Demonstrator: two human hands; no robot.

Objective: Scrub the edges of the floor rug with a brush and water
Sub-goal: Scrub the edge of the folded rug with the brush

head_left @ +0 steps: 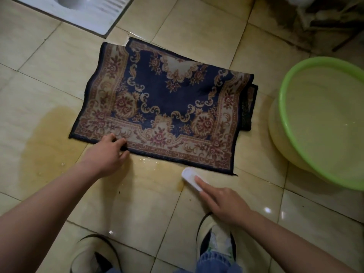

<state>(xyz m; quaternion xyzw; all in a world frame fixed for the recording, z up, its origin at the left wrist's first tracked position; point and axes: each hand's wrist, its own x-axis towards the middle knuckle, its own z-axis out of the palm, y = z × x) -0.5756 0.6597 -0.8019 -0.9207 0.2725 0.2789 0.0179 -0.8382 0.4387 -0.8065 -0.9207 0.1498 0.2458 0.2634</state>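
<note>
The rug (163, 99) lies flat on the tiled floor (59, 66). It has a deep navy field with cream scrollwork and dusky red roses, framed by a broad beige-and-rust floral border and bound in a thin dark edging. Its right end is doubled over, so a dark lower layer shows just past the rounded fold. The pile along the near border looks darker and damp in places.

The left hand (106, 154) is at the rug's near edge, toward its left corner. Its fingers (115, 137) curl over the top of the border and the thumb comes in from below, pinching the edging.

The right hand (224, 203) holds a small white brush (190, 175) on the tiles just in front of the rug's near edge, toward its right corner. The brush is close to the edging but not on it. The index finger (201, 183) lies straight along the brush's back and the other fingers curl down its side (the thumb is hidden).

Yellowish water (49, 138) has pooled on the tiles off the rug's near-left corner, and a second wet patch runs along its near edge between the two hands.

To the rug's right — near it but apart — stands a green-rimmed basin (282, 115) holding water. Beyond the rug's far-left corner is the white pan of a squat toilet (82, 14). On the near side of the rug, below the hands, are the person's shoes (214, 239).
</note>
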